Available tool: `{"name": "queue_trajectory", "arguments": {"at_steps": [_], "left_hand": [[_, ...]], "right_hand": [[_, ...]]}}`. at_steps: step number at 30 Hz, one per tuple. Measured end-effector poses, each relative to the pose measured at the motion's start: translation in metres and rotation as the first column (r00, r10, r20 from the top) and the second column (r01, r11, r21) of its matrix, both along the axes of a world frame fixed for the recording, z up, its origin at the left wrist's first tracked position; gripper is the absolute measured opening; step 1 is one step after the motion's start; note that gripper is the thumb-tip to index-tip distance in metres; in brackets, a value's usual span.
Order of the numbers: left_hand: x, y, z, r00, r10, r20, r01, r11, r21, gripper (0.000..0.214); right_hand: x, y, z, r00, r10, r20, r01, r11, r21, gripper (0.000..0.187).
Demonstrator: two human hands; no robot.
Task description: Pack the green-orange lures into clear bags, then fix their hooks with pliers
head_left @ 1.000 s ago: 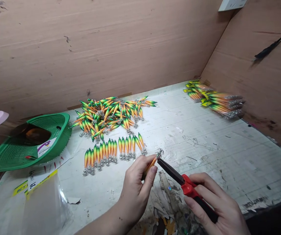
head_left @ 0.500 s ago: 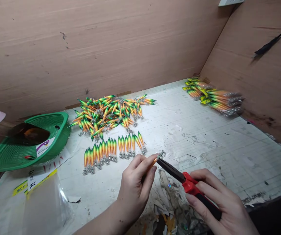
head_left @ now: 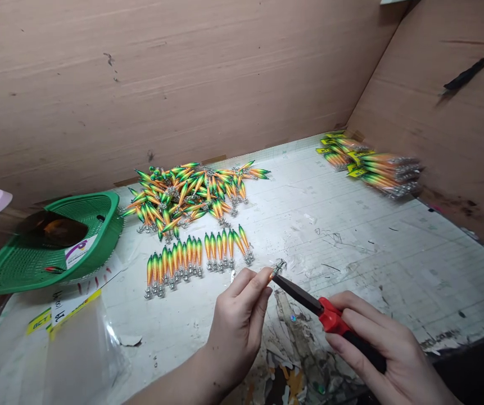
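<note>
Between thumb and fingers, my left hand point(head_left: 239, 315) pinches a squid jig point(head_left: 279, 266); its body is mostly hidden and its crown of wire hooks sticks out toward the right. My right hand point(head_left: 387, 343) is wrapped round the red and black handles of long-nose pliers point(head_left: 330, 315), whose dark jaws reach the base of the hooks. Whether the jaws grip a hook is too small to tell. Left of my left hand, a row of green, yellow and orange squid jigs point(head_left: 174, 263) lies side by side, hooks toward me. Behind it is a loose heap of similar squid jigs point(head_left: 191, 194).
A green plastic basket point(head_left: 113, 230) on the left holds a dark brown item and a label. Clear plastic bags point(head_left: 81, 349) with yellow headers lie in front of it. Bagged jigs point(head_left: 387, 171) are stacked at the back right. Pinkish panels point(head_left: 225, 73) wall the table.
The view has shifted slightly. Both hands, the jig and the pliers keep nearly the same position relative to each other, with the jaws still at the hooks.
</note>
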State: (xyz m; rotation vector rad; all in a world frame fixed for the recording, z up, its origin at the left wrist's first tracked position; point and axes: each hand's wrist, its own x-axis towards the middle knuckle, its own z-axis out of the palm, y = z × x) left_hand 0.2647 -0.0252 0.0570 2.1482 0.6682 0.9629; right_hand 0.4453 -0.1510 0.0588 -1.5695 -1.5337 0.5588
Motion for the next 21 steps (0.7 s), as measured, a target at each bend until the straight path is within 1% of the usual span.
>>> {"name": "queue_trajectory", "arguments": {"at_steps": [3, 7, 14, 21], "left_hand": [[-0.001, 0.000, 0.000, 1.000, -0.003, -0.017, 0.003, 1.000, -0.028, 0.031], [-0.003, -0.001, 0.002, 0.999, -0.001, -0.041, -0.003, 0.996, -0.088, 0.027], [-0.002, -0.003, -0.003, 0.999, 0.031, -0.040, -0.036, 0.991, -0.130, 0.026], [-0.003, -0.004, -0.006, 0.998, 0.046, -0.031, -0.051, 0.986, -0.157, 0.026]], "right_hand": [[-0.001, 0.001, -0.001, 0.999, -0.014, -0.042, 0.013, 0.999, -0.030, 0.018], [0.001, 0.001, 0.000, 1.000, -0.015, -0.023, 0.014, 0.999, -0.042, 0.016], [0.004, 0.000, 0.003, 0.996, 0.079, 0.047, -0.075, 0.994, -0.081, 0.014], [0.000, 0.003, 0.010, 0.995, 0.099, 0.024, -0.096, 0.989, -0.108, 0.015]]}}
